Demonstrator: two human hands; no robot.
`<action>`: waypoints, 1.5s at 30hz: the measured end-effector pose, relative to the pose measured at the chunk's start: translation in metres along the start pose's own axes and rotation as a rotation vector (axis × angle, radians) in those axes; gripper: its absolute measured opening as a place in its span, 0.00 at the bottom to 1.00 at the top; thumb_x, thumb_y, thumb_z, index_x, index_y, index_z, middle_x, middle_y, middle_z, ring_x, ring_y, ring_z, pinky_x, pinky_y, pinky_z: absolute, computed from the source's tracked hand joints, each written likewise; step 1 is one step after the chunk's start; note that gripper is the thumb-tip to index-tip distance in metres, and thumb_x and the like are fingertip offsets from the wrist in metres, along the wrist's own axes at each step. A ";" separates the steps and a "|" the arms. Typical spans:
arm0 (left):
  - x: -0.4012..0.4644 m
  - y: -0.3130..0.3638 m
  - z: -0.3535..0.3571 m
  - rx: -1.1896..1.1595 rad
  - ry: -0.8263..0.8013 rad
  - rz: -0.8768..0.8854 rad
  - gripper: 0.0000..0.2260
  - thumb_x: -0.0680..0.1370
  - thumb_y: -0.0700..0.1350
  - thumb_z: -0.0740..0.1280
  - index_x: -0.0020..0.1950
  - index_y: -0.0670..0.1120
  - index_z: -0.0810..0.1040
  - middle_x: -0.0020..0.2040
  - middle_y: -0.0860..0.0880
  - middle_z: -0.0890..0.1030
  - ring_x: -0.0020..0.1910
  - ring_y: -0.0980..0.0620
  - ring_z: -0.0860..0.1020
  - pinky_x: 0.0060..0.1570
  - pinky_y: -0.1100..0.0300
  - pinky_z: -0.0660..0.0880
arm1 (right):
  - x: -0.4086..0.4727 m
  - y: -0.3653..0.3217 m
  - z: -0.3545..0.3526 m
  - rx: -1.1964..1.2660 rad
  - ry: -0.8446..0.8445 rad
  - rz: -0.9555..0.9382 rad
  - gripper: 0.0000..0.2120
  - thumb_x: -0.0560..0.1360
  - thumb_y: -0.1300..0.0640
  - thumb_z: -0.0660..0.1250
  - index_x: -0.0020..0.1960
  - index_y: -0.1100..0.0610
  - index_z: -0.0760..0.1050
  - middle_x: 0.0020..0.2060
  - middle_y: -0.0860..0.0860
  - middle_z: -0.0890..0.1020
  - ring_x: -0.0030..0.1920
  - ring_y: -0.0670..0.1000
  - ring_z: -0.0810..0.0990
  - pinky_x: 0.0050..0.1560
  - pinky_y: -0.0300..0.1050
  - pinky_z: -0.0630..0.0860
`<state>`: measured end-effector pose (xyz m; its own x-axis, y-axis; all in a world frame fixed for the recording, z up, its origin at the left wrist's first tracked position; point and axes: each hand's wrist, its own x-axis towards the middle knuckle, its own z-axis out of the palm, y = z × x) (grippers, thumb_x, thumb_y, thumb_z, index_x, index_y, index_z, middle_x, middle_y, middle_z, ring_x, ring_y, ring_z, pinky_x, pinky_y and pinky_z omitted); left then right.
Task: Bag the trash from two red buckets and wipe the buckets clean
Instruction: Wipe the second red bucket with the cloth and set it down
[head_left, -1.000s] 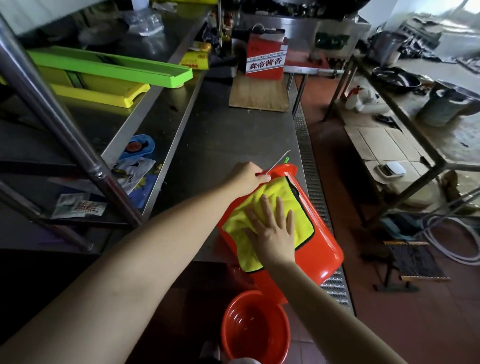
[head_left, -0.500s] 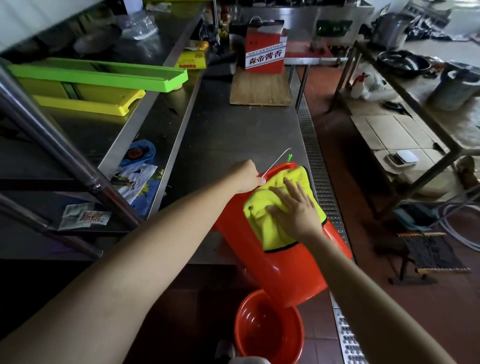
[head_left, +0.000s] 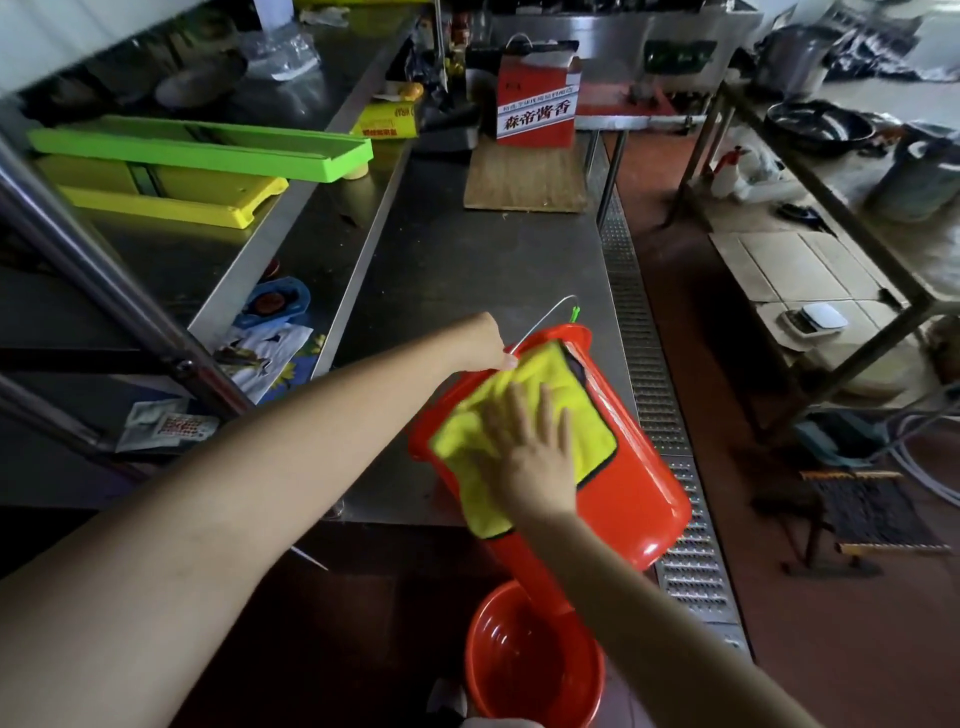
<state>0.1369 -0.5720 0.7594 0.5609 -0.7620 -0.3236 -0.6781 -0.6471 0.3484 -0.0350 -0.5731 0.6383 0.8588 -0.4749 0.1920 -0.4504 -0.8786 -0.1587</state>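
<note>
A red bucket (head_left: 636, 501) lies tilted on its side over the near edge of the steel counter, its bottom toward me. My left hand (head_left: 480, 345) grips its rim at the far side, beside the wire handle. A yellow cloth (head_left: 524, 415) is spread over the bucket's outer wall. My right hand (head_left: 535, 457) presses flat on the cloth with the fingers spread. A second red bucket (head_left: 530, 670) stands upright on the floor below, open and looking empty inside.
The steel counter (head_left: 467, 260) carries a wooden board (head_left: 524, 179) and a red carton (head_left: 537, 109) at the far end. Green and yellow trays (head_left: 197, 150) sit on the left shelf. A floor drain grate (head_left: 649, 364) runs along the right; a metal rack (head_left: 831, 218) stands beyond.
My right hand has slid the yellow cloth back down the bucket's wall toward me, and the cloth has spread out wider. My left hand still holds the rim.
</note>
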 end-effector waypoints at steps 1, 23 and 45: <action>-0.001 -0.002 0.001 0.010 0.014 0.001 0.15 0.76 0.49 0.69 0.38 0.37 0.78 0.37 0.38 0.78 0.36 0.42 0.75 0.35 0.56 0.70 | -0.007 -0.014 0.006 -0.080 -0.012 -0.078 0.30 0.77 0.36 0.62 0.76 0.44 0.66 0.80 0.53 0.57 0.79 0.67 0.48 0.76 0.70 0.50; -0.016 -0.010 0.014 -0.095 0.072 -0.055 0.17 0.76 0.55 0.70 0.49 0.40 0.80 0.46 0.43 0.81 0.41 0.45 0.77 0.39 0.59 0.68 | -0.007 0.056 -0.013 0.243 0.076 0.168 0.28 0.78 0.35 0.61 0.75 0.46 0.69 0.72 0.56 0.71 0.74 0.63 0.65 0.73 0.61 0.63; -0.016 -0.010 0.012 0.001 0.059 -0.058 0.19 0.77 0.55 0.69 0.54 0.38 0.81 0.49 0.42 0.82 0.47 0.42 0.80 0.42 0.59 0.70 | -0.018 0.041 -0.016 0.126 -0.078 0.066 0.34 0.76 0.29 0.54 0.78 0.42 0.63 0.80 0.52 0.59 0.80 0.62 0.52 0.77 0.63 0.54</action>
<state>0.1293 -0.5526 0.7510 0.6263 -0.7235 -0.2904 -0.6444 -0.6900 0.3296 -0.0730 -0.6018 0.6435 0.8471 -0.5216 0.1019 -0.4764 -0.8302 -0.2895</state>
